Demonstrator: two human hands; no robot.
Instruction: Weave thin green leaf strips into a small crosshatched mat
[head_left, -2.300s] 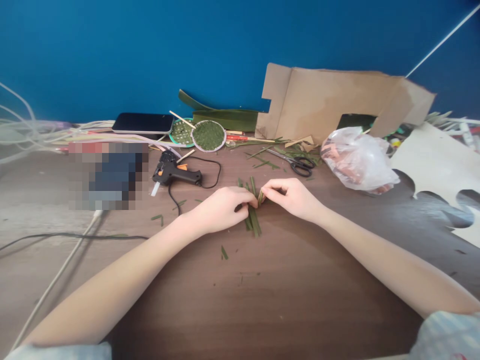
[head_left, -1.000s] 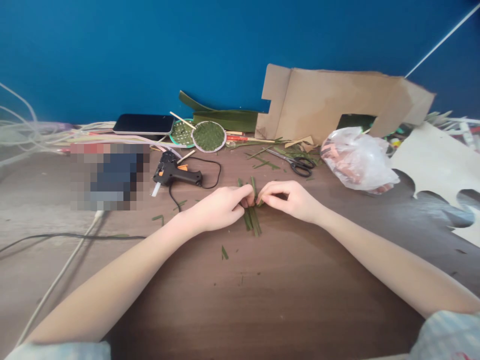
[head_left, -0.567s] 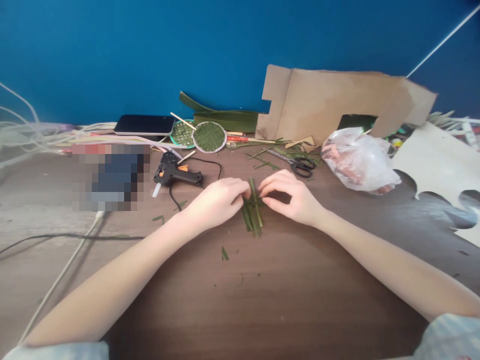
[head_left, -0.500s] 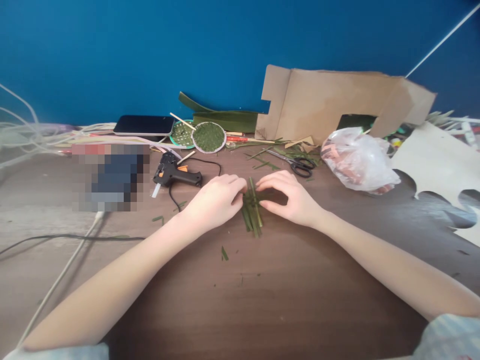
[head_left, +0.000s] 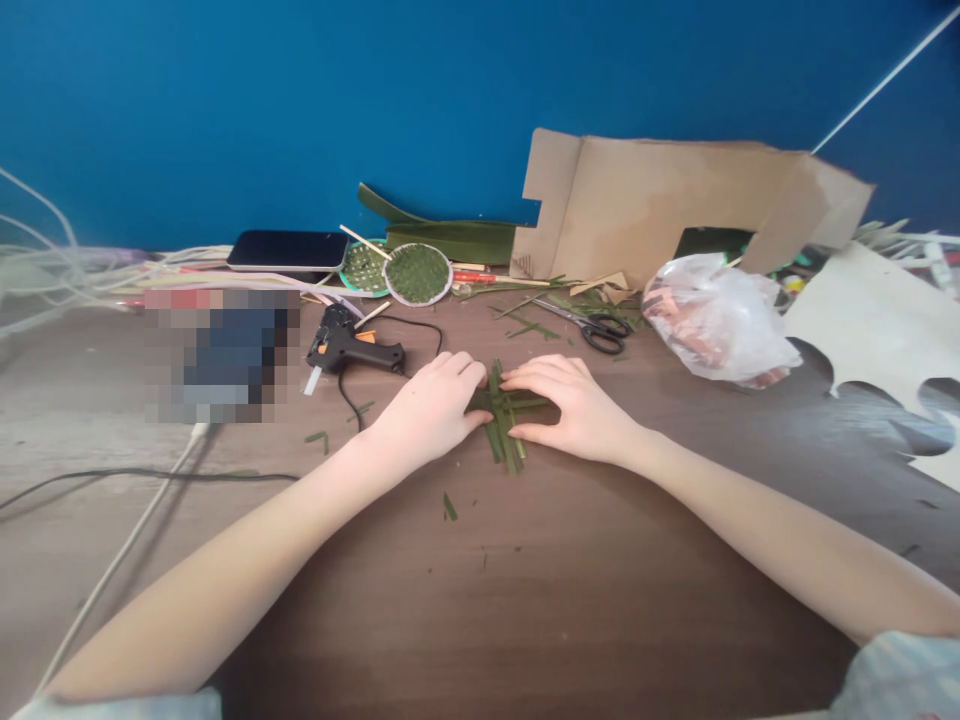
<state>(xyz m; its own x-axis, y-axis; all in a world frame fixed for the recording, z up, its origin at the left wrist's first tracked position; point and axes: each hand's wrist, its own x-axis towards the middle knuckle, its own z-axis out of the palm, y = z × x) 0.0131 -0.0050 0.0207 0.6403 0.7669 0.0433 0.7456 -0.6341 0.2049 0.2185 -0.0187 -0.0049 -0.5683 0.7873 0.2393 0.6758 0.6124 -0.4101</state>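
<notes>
Several narrow green leaf strips (head_left: 513, 455) lie woven crosswise in a small mat on the brown table, between my two hands. My left hand (head_left: 435, 410) grips the mat's left side, with thumb below and fingers above. Opposite it, my right hand (head_left: 581, 410) holds the right side, its thumb and curved fingertips on the strips. Crosswise strip ends reach into the gap between the right thumb and fingers. Parts of the weave are hidden under the fingertips.
Behind my left hand lies a black glue gun (head_left: 349, 345); scissors (head_left: 596, 328) lie behind the right. Two round woven green pieces (head_left: 418, 275), a phone (head_left: 287, 251), cardboard (head_left: 637, 200) and a plastic bag (head_left: 720, 320) line the back. Leaf scraps (head_left: 449, 507) lie in front.
Both hands have shifted slightly toward me. My left thumb has moved onto the strips, the right thumb and fingers have spread wider, and crosswise strips now show between them.
</notes>
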